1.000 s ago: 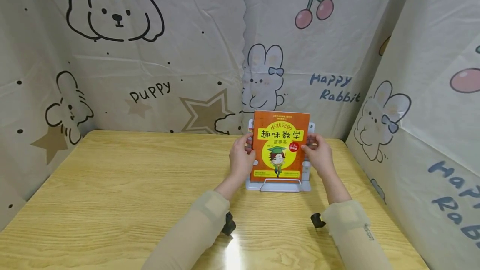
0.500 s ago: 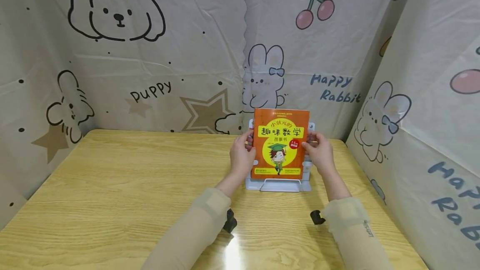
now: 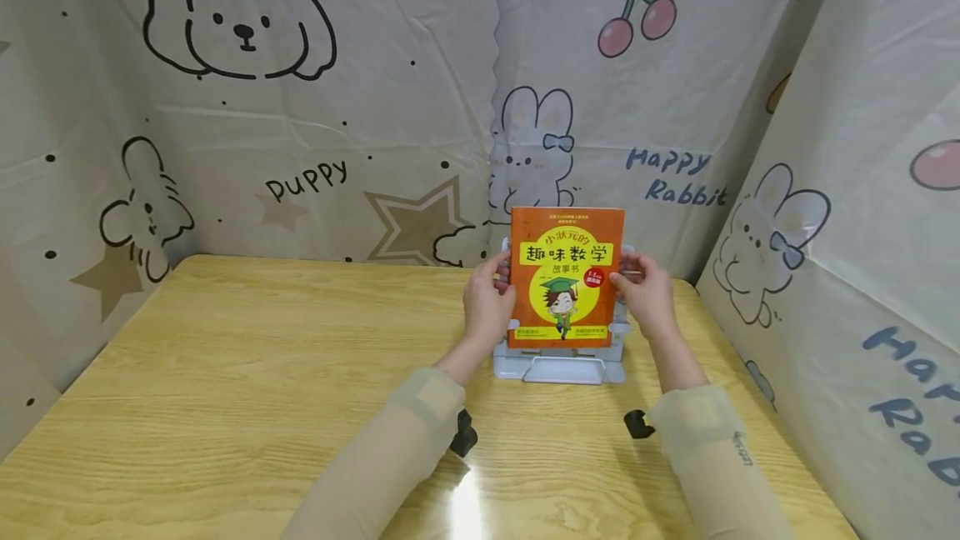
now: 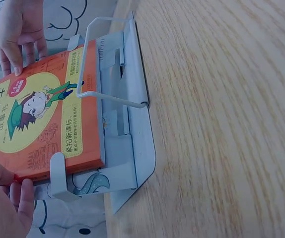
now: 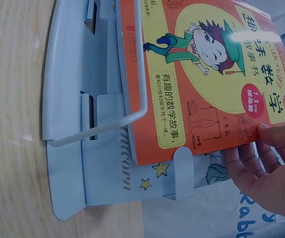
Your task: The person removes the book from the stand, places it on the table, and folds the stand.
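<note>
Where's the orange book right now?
In the head view, the orange book is right of centre, held between the left hand and right hand, its lower edge above the bookstand's base.

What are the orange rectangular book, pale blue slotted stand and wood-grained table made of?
Orange rectangular book: paper, glossy cover, given the white glare. Pale blue slotted stand: smooth, thin sheet, probably painted metal, possibly plastic. Wood-grained table: wood or laminate, somewhat shiny where light reflects.

And up comes the orange book (image 3: 564, 280), right of centre in the head view! Its bottom edge, behind the wire (image 3: 564, 360) a second ago, now sits above it, baring a strip of the stand (image 3: 510, 367). Left hand (image 3: 489, 298) and right hand (image 3: 649, 294) have edged higher too.
</note>
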Action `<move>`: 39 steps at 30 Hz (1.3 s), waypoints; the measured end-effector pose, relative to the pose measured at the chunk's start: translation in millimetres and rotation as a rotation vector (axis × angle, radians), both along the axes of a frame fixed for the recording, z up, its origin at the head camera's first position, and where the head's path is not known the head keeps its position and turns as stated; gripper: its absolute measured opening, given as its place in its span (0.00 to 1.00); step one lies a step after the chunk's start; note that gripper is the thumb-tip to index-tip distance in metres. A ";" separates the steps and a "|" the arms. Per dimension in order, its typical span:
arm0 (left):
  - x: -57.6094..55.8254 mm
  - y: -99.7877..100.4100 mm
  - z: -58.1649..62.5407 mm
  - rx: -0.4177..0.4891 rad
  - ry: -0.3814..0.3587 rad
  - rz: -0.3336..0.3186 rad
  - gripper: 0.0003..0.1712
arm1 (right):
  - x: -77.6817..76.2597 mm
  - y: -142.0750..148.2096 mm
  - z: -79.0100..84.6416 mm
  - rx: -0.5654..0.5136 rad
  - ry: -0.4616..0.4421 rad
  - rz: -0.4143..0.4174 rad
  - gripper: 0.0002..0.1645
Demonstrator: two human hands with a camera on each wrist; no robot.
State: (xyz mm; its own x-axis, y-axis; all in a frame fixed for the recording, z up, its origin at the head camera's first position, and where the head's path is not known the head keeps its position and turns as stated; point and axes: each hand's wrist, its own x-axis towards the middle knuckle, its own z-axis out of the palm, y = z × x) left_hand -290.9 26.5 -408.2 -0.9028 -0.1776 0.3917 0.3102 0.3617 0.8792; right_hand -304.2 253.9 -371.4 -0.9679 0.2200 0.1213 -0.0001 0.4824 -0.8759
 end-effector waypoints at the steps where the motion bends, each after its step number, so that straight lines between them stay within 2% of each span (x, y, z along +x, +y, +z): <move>1: -0.1 0.1 0.4 0.002 0.004 -0.002 0.27 | -0.2 0.0 0.6 0.002 0.002 -0.002 0.25; 12: -4.8 -2.3 6.8 -0.006 0.038 -0.026 0.28 | -1.9 0.7 12.3 0.002 0.027 0.014 0.25; 18: -6.8 -3.8 12.7 -0.040 0.054 -0.030 0.33 | -3.8 -0.3 21.6 0.015 0.050 0.012 0.25; 26: -8.8 -6.1 17.5 -0.029 0.080 -0.096 0.39 | -4.7 -0.5 29.5 0.006 0.050 0.005 0.26; 39: -9.0 -7.5 26.9 -0.036 0.103 -0.096 0.39 | -0.3 -1.6 45.5 0.004 0.097 0.011 0.25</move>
